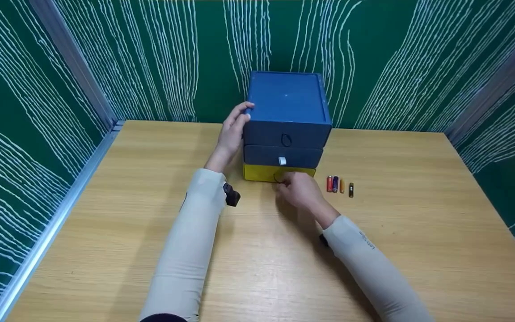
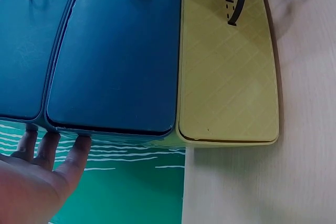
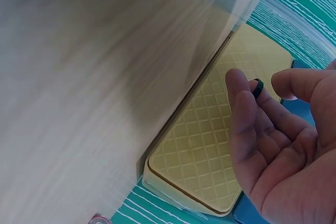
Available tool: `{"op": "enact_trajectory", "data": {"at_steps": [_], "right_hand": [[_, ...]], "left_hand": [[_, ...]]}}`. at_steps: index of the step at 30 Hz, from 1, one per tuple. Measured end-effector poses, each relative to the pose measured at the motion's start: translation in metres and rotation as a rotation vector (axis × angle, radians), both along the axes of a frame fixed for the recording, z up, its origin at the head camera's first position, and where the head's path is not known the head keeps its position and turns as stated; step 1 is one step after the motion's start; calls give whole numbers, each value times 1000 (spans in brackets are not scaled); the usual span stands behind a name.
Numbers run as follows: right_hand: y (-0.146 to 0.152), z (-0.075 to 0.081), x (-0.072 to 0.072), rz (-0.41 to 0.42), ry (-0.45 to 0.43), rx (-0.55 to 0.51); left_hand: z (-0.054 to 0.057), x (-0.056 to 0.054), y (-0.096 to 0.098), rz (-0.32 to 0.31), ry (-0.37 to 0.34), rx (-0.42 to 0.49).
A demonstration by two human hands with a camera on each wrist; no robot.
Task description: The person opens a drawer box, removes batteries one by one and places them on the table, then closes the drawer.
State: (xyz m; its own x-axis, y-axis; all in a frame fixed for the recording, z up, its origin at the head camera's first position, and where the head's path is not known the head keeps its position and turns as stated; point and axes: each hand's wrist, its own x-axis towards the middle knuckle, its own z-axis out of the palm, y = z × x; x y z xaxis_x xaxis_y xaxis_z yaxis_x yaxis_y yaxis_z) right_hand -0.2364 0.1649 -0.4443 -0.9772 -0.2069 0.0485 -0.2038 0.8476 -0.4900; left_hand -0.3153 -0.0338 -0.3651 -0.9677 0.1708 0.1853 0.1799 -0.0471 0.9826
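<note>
A stack of three drawers stands at the back of the table: a blue top drawer, a blue middle drawer with a white tab, and a yellow bottom drawer. My left hand steadies the upper left side, its straight fingertips touching the blue wall. Down at the yellow front, my right hand has a finger hooked through the black loop handle. In the right wrist view the loop circles the curled finger while the thumb stands apart. The yellow drawer looks closed.
Right of the stack lie several small batteries: a red one, a purple one, an orange one and a black one. A green wall with white wavy lines rises right behind the wooden table.
</note>
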Motion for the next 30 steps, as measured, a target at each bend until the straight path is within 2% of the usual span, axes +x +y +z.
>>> {"op": "enact_trajectory", "data": {"at_steps": [5, 9, 12, 16, 18, 21, 26, 30], "right_hand": [[-2, 0, 0, -16, -37, -2], [-3, 0, 1, -31, -66, -2], [-3, 0, 1, -29, -71, -3], [-2, 0, 0, -24, -69, -13], [-1, 0, 1, -23, -77, -20], [-1, 1, 1, -17, -82, -29], [1, 1, 1, 0, -42, -25], [1, 0, 1, 5, -40, -18]], "left_hand": [[1, 1, -1, -2, -26, -4], [16, 16, -3, -19, -42, -14], [19, 18, -4, -29, -46, -14], [4, 3, -3, -21, -35, -3], [1, 2, -2, -12, -31, -7], [0, 1, -2, -2, -14, -6], [-1, 0, 0, 7, 28, -3], [-3, 0, -1, 12, 33, -9]]}}
